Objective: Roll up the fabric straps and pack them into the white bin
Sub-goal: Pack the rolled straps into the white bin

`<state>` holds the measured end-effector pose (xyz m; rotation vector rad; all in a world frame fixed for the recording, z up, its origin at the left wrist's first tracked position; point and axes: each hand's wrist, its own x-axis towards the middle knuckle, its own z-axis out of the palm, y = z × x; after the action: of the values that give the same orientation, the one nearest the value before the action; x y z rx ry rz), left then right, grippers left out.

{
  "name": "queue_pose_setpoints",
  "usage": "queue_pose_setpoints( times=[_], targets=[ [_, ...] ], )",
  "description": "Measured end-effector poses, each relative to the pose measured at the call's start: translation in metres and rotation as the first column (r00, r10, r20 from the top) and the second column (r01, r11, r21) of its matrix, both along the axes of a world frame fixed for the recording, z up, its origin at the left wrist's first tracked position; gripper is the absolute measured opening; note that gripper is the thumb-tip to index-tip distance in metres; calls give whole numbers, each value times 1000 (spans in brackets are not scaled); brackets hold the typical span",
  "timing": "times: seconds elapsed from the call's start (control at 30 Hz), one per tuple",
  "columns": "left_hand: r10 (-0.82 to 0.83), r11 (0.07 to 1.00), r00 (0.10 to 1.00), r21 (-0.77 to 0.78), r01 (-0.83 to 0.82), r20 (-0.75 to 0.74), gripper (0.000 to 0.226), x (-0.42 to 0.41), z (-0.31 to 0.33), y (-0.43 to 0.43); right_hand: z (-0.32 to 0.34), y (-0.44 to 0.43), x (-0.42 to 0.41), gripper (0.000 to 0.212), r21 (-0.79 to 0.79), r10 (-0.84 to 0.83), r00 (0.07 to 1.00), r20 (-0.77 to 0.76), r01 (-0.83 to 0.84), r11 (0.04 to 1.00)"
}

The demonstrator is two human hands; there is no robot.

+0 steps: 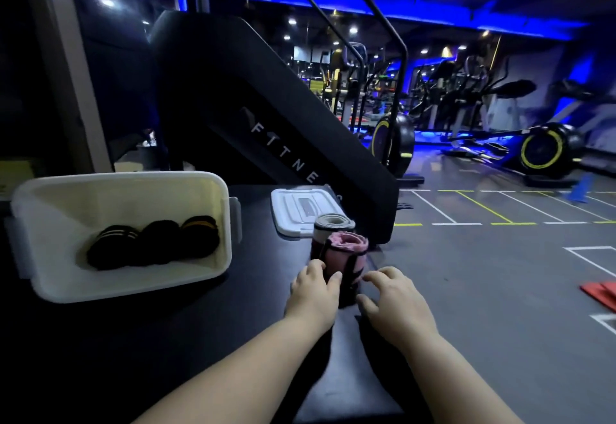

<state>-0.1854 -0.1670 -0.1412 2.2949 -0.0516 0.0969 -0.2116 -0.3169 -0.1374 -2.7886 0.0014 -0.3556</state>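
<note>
Gym, dim blue light; black table (166, 340). Left grip (313, 293) curls round the upright pink rolled strap (346, 253). Right grip (396, 300) has its fingers spread just right of that strap. Grey roll (333, 223) stands just beyond the pink one, lid (296, 207) farther. White bin (126, 177), well left of both grips, holds three black rolls (160, 240).

1 white bin (213, 179) w/ 3 black rolls (156, 240); 1 pink roll (346, 250), 1 grey roll (333, 222), 1 lid (293, 205).
</note>
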Motion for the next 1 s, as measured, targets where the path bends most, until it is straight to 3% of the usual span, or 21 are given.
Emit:
queue_pose_setpoints(
  times=[0.1,0.23,0.37,0.43,0.53,0.77,1.0],
  targets=[
    [30,999,999,-12,-30,-13,38,4,1,-6,2,2,10,42,107,-14,1000,-17,16,994],
    [67,997,998,-24,-67,-9,35,10,5,-9,5,9,20,33,324,-1,1000,-11,4,946],
    [48,998,999,-48,-49,-18,35,16,9,-9,9,14,29,52,490,-23,999,-22,31,871],
    [34,998,999,-52,-35,-26,34,17,10,-8,10,16,31,49,543,-45,999,-29,54,838],
    [29,998,1000,-61,-29,-12,30,18,12,-5,10,16,38,32,554,-50,999,-2,43,831],
    [80,994,997,-79,-80,4,39,16,19,25,19,37,35,57,443,-92,991,-97,126,888],
    [124,991,992,-51,-123,16,50,11,26,74,16,82,30,48,511,-81,979,-186,167,844]
  ],
)
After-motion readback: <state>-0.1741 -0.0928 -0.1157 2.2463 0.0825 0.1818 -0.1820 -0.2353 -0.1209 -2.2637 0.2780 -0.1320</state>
